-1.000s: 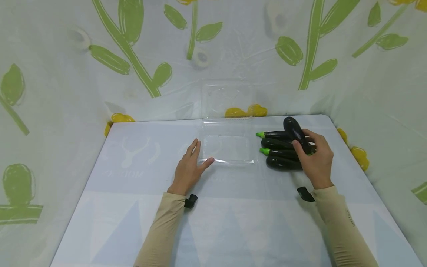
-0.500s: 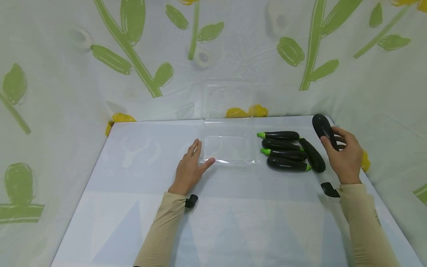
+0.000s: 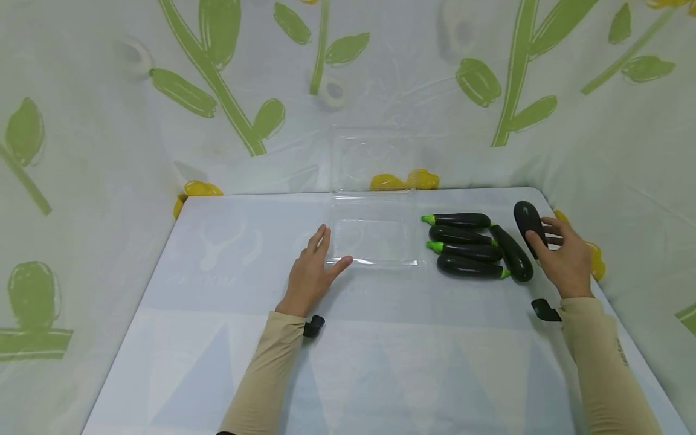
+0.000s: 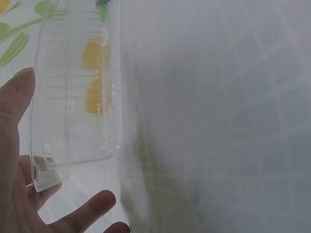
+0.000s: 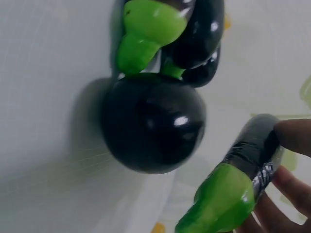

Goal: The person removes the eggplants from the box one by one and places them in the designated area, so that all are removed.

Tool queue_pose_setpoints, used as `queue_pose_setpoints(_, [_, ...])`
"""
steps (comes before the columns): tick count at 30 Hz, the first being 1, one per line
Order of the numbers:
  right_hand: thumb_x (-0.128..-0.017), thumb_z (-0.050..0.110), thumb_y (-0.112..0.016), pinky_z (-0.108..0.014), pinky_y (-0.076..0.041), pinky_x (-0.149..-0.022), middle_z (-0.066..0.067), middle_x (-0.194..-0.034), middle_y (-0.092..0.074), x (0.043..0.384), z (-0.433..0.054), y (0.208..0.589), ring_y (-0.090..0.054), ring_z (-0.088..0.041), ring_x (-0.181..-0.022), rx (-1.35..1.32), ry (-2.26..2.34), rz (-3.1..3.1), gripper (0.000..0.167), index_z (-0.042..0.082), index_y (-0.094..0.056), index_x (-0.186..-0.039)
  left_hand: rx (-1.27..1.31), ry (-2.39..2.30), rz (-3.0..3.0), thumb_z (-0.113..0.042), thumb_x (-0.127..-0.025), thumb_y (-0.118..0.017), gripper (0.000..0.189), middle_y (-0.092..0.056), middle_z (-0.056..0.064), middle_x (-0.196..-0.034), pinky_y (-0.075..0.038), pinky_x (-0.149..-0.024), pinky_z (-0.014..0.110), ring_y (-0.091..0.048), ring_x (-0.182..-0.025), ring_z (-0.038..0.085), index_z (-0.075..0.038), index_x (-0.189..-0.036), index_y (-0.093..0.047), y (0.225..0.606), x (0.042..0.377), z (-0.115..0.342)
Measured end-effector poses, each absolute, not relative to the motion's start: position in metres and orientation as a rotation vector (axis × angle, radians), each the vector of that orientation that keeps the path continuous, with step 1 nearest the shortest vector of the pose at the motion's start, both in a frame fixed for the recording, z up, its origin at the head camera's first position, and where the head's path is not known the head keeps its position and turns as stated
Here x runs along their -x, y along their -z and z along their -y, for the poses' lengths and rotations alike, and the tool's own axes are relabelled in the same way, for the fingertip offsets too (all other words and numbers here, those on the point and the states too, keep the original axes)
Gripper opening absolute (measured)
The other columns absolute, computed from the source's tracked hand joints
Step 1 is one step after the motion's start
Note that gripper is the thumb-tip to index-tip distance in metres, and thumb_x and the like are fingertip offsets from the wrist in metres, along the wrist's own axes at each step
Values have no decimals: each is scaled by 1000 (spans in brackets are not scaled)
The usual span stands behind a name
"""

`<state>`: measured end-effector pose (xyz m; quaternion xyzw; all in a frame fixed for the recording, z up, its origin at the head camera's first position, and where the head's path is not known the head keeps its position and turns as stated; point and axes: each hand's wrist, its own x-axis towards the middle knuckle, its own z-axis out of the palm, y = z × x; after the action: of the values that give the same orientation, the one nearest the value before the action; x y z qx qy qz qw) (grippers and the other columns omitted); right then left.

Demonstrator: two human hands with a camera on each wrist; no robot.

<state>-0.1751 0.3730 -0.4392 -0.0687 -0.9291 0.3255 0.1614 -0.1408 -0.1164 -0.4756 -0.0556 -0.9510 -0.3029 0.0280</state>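
Observation:
My right hand [image 3: 568, 263] pinches a dark eggplant [image 3: 526, 219] with thumb and fingers, to the right of several others. In the right wrist view its green cap [image 5: 226, 196] points down and left. One slanted eggplant [image 3: 512, 255] lies closest to that hand, beside a column of eggplants [image 3: 469, 267] lying roughly crosswise. A clear plastic container [image 3: 375, 263] sits at the back, its lid [image 3: 353, 158] raised against the backdrop. My left hand [image 3: 308, 275] is at its front left corner, fingers extended; the thumb lies along the container's edge [image 4: 34, 126] in the left wrist view.
The pale table [image 3: 348, 374] ends at the backdrop [image 3: 413, 109], a white sheet with printed green leaves and yellow flowers. Black wrist cameras [image 3: 314, 327] stick out from both wrists.
My right hand has carried the eggplant from above the others out to their right, then lowered it slightly, uncovering the slanted eggplant. The left hand and container have stayed put.

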Motion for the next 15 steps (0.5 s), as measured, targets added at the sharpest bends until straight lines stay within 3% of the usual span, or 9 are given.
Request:
queue_pose_setpoints(3, [-99, 42, -64, -25, -49, -77, -31, -133, -59, 175, -374, 442, -58, -48, -116, 203, -920, 2727, 62, 5, -50, -148, 172, 934, 2936, -70, -95, -52, 94, -16, -2, -169, -38, -109, 56, -41, -141, 37, -13, -163, -19, 476, 141, 116])
queue_pose_setpoints(5, [-100, 45, -61, -44, -55, -83, -34, -134, -57, 175, -374, 444, -57, -51, -116, 222, -929, 2776, 65, 5, -47, -149, 176, 935, 2931, -69, -95, -52, 94, -17, -1, -169, -38, -108, 57, -42, -140, 38, -12, -163, -20, 476, 141, 115])
queue_pose_setpoints(8, [-102, 47, -57, -65, -49, -90, -36, -136, -53, 176, -373, 446, -54, -55, -118, 250, -936, 2822, 67, 4, -44, -151, 177, 938, 2924, -70, -95, -52, 94, -17, 0, -169, -39, -107, 57, -43, -140, 38, -12, -163, -21, 476, 141, 115])
queue_pose_setpoints(15, [-103, 50, -52, -67, -45, -94, -38, -138, -50, 180, -378, 449, -52, -56, -121, 303, -922, 2882, 70, 0, -42, -152, 180, 926, 2919, -70, -95, -51, 95, -17, -1, -169, -39, -106, 57, -44, -139, 38, -12, -163, -21, 478, 142, 116])
